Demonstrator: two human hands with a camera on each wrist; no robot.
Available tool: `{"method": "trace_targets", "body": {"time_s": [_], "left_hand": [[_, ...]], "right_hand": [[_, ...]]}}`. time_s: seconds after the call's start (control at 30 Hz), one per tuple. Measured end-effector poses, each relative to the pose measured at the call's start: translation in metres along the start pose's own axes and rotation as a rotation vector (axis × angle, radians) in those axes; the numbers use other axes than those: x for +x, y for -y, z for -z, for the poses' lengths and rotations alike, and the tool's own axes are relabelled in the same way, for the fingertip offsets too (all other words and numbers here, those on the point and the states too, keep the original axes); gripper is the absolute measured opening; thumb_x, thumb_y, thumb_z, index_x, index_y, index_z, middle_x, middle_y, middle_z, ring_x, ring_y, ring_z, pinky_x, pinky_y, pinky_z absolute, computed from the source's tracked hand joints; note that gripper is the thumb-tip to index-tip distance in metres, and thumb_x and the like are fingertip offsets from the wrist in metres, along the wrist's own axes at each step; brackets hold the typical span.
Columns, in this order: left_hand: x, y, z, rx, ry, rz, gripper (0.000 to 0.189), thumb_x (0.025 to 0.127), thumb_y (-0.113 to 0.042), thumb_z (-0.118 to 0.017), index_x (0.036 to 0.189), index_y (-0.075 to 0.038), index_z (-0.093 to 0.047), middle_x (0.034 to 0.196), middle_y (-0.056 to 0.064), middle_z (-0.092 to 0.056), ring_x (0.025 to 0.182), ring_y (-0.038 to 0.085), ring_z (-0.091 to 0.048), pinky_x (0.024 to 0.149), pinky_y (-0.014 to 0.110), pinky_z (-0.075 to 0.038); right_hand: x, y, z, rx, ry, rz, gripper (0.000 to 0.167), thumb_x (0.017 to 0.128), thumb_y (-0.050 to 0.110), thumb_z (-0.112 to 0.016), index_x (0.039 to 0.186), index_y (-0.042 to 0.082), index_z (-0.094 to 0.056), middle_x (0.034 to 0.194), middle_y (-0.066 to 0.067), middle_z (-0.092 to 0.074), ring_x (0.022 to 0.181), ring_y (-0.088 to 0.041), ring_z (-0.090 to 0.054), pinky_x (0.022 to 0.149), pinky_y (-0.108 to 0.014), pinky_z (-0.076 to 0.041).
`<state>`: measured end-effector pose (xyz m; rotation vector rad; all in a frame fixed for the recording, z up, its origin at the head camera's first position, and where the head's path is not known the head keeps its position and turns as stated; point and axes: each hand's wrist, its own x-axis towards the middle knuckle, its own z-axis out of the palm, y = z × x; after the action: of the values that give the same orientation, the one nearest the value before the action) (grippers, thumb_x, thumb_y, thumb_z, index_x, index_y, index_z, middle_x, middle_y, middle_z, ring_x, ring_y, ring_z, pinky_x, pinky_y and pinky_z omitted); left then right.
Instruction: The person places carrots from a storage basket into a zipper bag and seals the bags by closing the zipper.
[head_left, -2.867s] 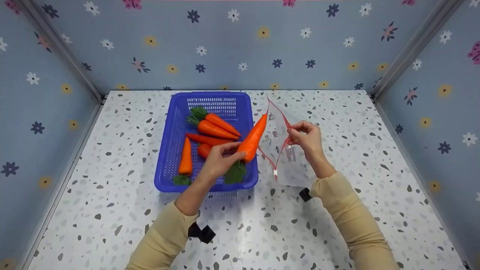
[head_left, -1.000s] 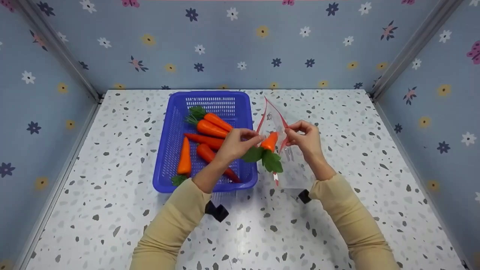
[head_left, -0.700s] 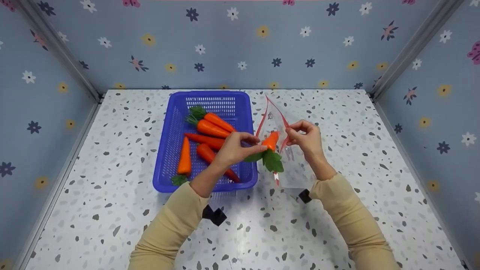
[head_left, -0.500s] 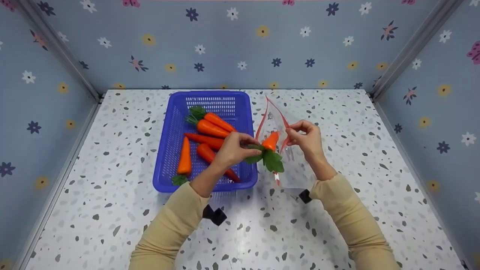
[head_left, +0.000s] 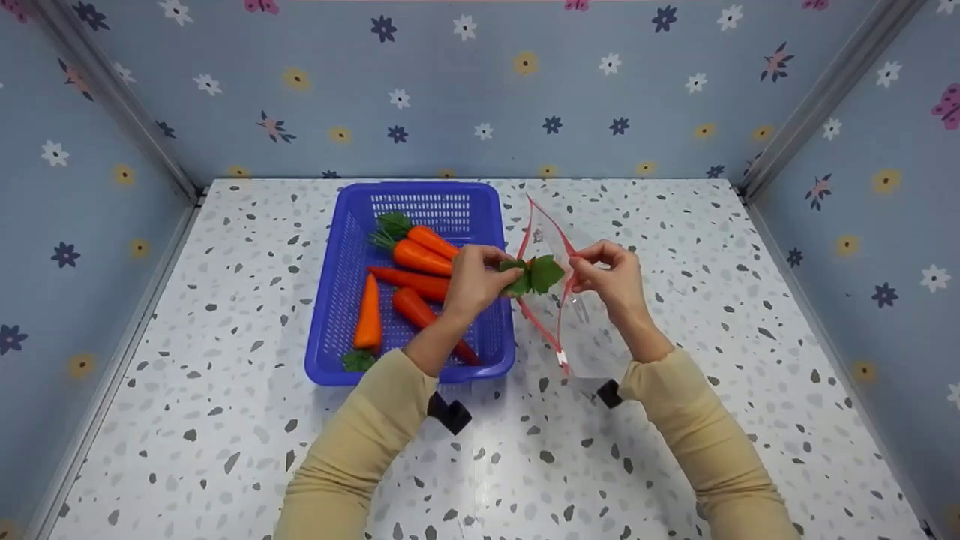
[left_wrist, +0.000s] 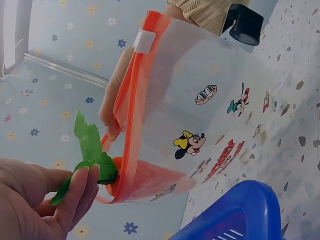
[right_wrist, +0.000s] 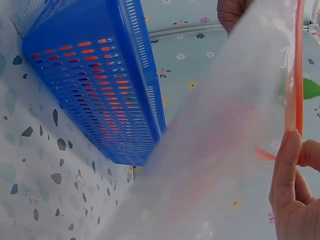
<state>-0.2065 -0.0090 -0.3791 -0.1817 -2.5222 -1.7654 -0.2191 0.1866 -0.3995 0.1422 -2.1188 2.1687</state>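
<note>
While left hand [head_left: 476,281] pinches an orange carrot [head_left: 546,274] by green leaves, right hand [head_left: 611,274] pinches a clear, red-edged plastic bag [left_wrist: 172,110].
Carrot body inside bag, right of blue perforated plastic basket [head_left: 321,330].

Panelled booth [head_left: 862,300], floral blue walls [head_left: 435,82], metal corners [head_left: 821,97], speckled tabletop [head_left: 240,300]
</note>
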Motion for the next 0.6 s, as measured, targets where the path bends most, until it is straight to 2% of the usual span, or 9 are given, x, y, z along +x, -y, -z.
{"method": "trace_targets", "body": {"time_s": [0.23,0.4,0.6], "left_hand": [[0.006,-0.004,-0.009,0.064,-0.033,-0.049,0.014,0.075,-0.004,-0.068,0.087,0.003,-0.069,0.082,0.012,-0.066,0.074,0.019,-0.061,0.064,0.024,-0.049],[0.009,-0.009,-0.015,0.079,-0.025,-0.039,0.016,0.075,-0.003,-0.068,0.089,0.004,-0.068,0.087,0.013,-0.065,0.078,0.019,-0.063,0.066,0.024,-0.050],[0.013,-0.013,-0.019,0.131,0.026,-0.006,0.024,0.077,-0.010,-0.069,0.096,0.004,-0.066,0.094,0.013,-0.065,0.082,0.018,-0.062,0.068,0.023,-0.050]], "right_hand": [[-0.001,0.006,-0.002,-0.013,0.009,0.009,0.004,0.080,-0.004,-0.058,0.078,-0.002,-0.061,0.072,-0.011,-0.053,0.048,-0.015,-0.055,0.047,-0.027,-0.050],[0.000,0.012,-0.003,-0.009,0.000,0.020,0.008,0.080,-0.005,-0.057,0.077,0.001,-0.060,0.074,-0.013,-0.053,0.049,-0.015,-0.055,0.048,-0.028,-0.050],[-0.001,0.016,-0.003,0.003,0.002,0.042,0.004,0.081,-0.003,-0.057,0.078,-0.003,-0.060,0.075,-0.013,-0.053,0.050,-0.015,-0.054,0.048,-0.027,-0.050]]}}
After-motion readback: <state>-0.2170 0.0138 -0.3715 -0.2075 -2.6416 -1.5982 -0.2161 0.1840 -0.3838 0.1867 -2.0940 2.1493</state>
